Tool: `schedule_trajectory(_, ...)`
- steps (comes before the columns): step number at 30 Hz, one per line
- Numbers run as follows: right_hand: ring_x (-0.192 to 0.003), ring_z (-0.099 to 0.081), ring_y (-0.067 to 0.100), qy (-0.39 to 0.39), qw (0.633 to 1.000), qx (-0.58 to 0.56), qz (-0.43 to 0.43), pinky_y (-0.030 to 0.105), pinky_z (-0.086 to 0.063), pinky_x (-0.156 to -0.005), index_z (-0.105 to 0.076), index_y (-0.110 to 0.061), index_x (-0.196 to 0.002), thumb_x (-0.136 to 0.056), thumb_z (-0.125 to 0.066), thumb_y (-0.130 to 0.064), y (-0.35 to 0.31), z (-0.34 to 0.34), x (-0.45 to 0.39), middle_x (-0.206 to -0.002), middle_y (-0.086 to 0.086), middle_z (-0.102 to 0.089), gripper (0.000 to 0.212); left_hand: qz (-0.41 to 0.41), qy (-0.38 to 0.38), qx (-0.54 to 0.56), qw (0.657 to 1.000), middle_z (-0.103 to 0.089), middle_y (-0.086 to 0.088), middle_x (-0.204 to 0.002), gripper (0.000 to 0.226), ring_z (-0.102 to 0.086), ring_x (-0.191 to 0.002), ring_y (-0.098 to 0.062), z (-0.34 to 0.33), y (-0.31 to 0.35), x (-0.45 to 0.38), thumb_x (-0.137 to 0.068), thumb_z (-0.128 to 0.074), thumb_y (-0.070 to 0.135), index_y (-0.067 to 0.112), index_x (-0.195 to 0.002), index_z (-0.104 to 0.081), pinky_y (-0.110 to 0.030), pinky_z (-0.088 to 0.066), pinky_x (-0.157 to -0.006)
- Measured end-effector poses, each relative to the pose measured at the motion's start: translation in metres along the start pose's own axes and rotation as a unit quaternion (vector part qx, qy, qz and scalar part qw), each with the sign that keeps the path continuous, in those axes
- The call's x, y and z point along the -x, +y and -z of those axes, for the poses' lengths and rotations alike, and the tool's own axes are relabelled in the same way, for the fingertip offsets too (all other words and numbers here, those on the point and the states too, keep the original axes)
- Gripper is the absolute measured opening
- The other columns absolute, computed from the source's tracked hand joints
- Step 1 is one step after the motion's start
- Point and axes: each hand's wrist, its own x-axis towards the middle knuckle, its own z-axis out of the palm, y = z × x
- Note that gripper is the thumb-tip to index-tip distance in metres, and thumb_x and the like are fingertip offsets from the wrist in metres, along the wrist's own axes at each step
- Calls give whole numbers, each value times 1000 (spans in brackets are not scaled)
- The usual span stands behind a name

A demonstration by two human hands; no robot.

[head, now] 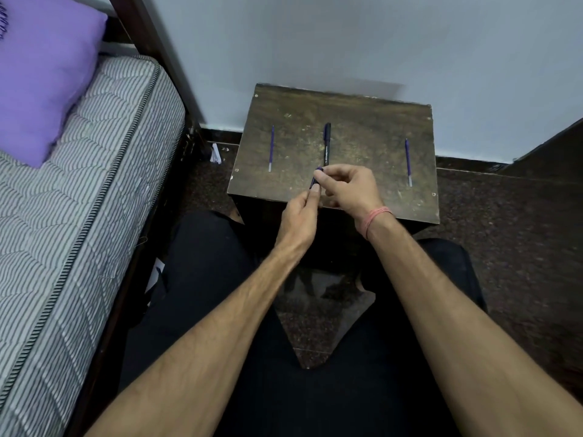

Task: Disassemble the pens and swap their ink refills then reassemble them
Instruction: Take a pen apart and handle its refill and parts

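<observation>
On a small worn wooden table [362,197] lie two thin blue ink refills, one at the left [271,148] and one at the right [408,162], both pointing away from me. A black pen [326,143] lies upright in the middle. Just above the table's near edge, my left hand [299,216] and my right hand [350,187] pinch a short dark blue pen piece [316,178] between their fingertips. That piece sits just below the black pen's near end; whether they touch is unclear.
A mattress with a striped cover [94,184] and a purple pillow [41,74] stand at the left. A pale wall [347,42] runs behind the table. My legs in dark trousers [220,310] are below, over a speckled dark floor [520,231].
</observation>
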Motion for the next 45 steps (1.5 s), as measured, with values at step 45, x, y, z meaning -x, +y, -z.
schedule_trajectory(45, -73, -77, -1, 232, 952, 181, 85, 27, -65, -80, -79, -27, -88, -75, -97, -34, 2, 27, -139, -74, -13, -78, 23, -29, -44, 53, 997, -74, 8, -87, 23, -65, -81, -7, -9, 5, -43, -119, -58, 25, 31, -108, -77, -24, -51, -74)
